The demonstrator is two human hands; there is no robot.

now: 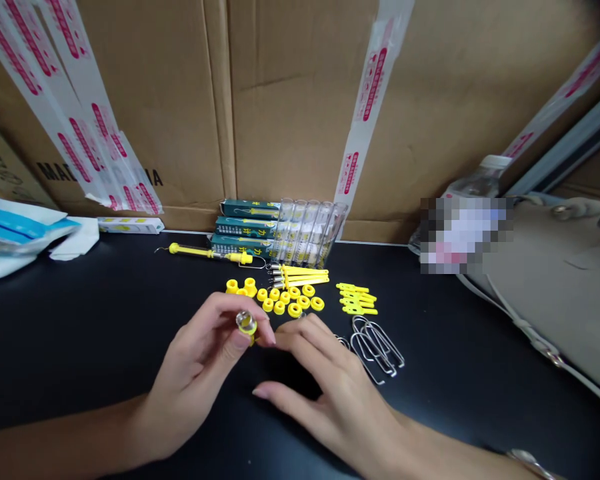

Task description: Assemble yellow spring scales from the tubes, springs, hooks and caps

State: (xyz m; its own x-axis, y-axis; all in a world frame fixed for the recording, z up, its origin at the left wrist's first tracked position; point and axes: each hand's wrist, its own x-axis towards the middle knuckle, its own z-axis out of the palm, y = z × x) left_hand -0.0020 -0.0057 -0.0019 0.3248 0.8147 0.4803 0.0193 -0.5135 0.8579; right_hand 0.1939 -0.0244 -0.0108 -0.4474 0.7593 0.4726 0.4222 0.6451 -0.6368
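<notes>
My left hand (207,367) is closed around a short piece with a yellow collar and a shiny, clear-looking round end (247,323), pointing up towards me; the rest of it is hidden in the fingers. Just to the right, my right hand (325,383) hovers low over the table, its thumb apart from the bent fingers and nothing visible between them. Beyond both hands lie several yellow plastic rings (295,311) and flanged caps (250,285). Bent wire hooks (377,347) lie right of my right hand, partly covered by it.
Behind the rings are yellow strips with springs (303,275), an assembled spring scale (205,253), clear tubes (310,230) and green boxes (247,227). Flat yellow pieces (359,300) lie to the right. A bottle (475,183) and grey bag (560,287) stand far right, before a cardboard wall (290,113).
</notes>
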